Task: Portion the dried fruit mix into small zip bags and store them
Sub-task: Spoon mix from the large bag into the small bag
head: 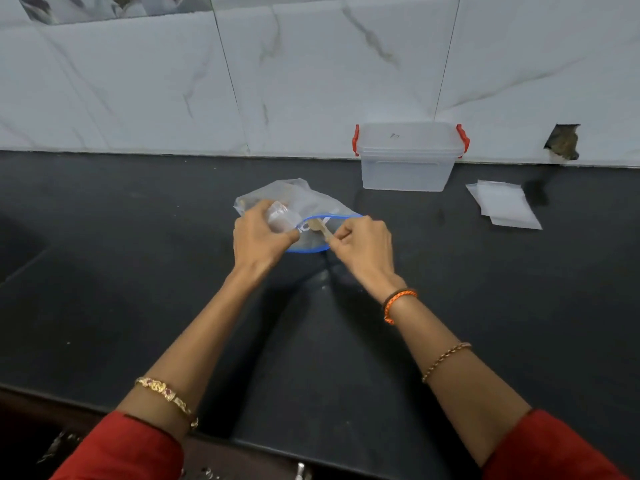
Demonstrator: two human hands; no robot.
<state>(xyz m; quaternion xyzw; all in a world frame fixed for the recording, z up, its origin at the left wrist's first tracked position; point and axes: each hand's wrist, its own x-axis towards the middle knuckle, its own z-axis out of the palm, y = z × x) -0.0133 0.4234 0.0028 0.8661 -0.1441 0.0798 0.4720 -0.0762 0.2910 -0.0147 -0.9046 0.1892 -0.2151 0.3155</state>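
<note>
A large clear zip bag (304, 202) with a blue zip rim is seen lying on the black countertop (138, 271), its mouth held open toward the person. A small zip bag (278, 216) is gripped in the left hand (258, 237), fingers curled round it, just at the left edge of the big bag's mouth; brownish contents are visible through the plastic, but exact fill cannot be told. A pale wooden spoon (320, 227) is pinched in the right hand (363, 245), fingers closed on its handle, with the bowl end pointed into the open mouth of the large bag, close to the small bag. Whether fruit sits on the spoon cannot be told. The dried fruit mix itself is barely made out inside the large bag, blurred by the plastic. A clear lidded storage box (407, 157) with red clips is set against the marble-tiled wall (138, 81), behind and to the right of the hands, well apart from them. A small stack of empty zip bags (504, 207) is laid flat on the counter to the right of the box. Red sleeves and bangles are worn on both arms, plus an orange thread on the right wrist.
</note>
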